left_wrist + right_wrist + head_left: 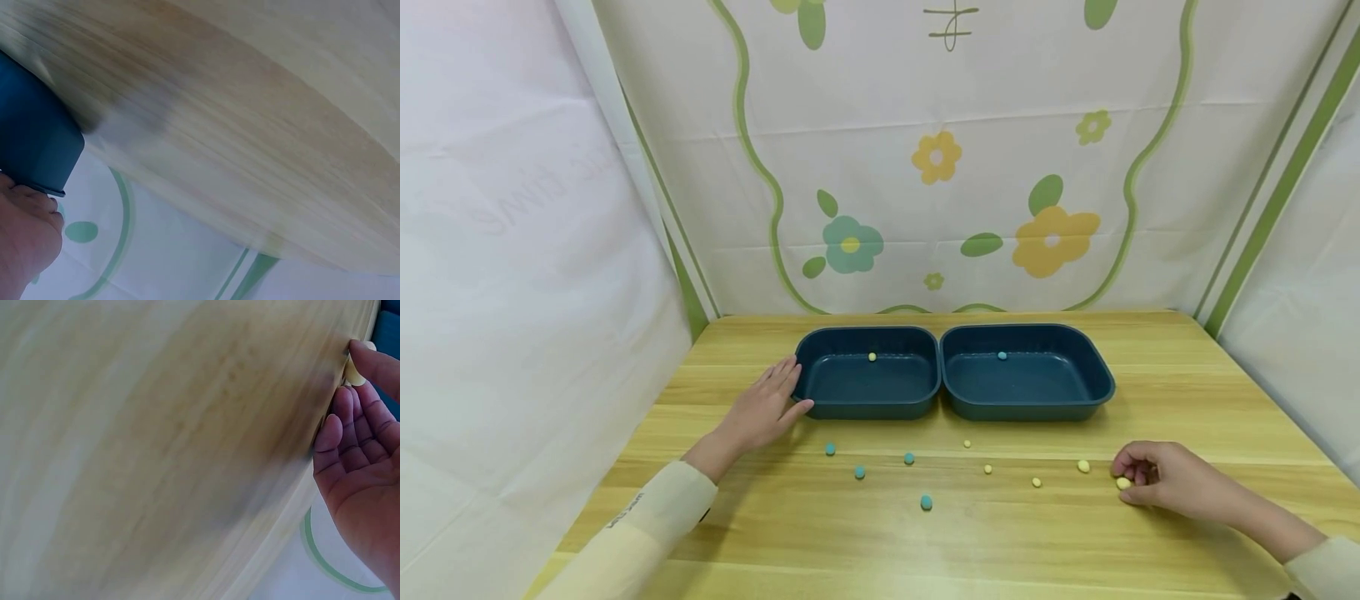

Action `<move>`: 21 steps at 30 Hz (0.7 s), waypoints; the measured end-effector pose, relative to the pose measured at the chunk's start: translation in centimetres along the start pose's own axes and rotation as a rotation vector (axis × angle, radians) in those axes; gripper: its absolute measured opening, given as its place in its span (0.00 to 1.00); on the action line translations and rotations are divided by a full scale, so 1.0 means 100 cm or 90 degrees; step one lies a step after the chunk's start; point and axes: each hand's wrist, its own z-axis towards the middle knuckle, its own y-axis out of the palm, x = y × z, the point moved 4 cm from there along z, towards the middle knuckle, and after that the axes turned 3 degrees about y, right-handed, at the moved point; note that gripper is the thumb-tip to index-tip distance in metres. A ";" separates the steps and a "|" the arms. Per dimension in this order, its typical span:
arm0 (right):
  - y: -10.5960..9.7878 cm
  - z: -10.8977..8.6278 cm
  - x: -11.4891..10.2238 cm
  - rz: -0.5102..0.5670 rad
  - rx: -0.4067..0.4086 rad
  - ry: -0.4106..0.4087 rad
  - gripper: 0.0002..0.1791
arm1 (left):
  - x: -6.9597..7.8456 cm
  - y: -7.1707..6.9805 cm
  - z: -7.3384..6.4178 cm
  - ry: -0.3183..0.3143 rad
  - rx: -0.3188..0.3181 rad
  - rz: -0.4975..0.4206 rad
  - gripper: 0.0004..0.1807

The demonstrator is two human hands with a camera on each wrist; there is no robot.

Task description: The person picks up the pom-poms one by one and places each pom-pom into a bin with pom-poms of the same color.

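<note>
Pinching a small, pale-yellow oval piece of unclear material, the right hand sits low over the right side of the wood-grain table. Head view: piece's long axis roughly left to right, slight; no distinct front end visible to me. Near it, another yellow oval; three more yellow ones and four round teal pieces spread leftward. Two dark-blue, rounded-rectangular trays stand side by side, long axes left to right; one yellow piece in the left, one light-blue piece in the right. Left hand grasps nothing, fingers extended against the left tray's outer end.

Left wrist view: fingers by the tray's rim; tray corner juts rightward.

Right wrist view: yellow piece between thumb and fingers, partly hidden, axis unreadable here. Whether it touches the table, can't tell.
</note>
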 end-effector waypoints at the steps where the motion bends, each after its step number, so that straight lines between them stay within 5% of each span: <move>1: 0.000 0.000 0.000 -0.001 0.001 -0.001 0.12 | 0.000 0.000 0.000 0.000 0.002 -0.001 0.40; 21: -0.003 0.001 0.000 0.000 0.009 0.015 0.09 | 0.000 0.000 0.000 0.003 0.015 -0.008 0.40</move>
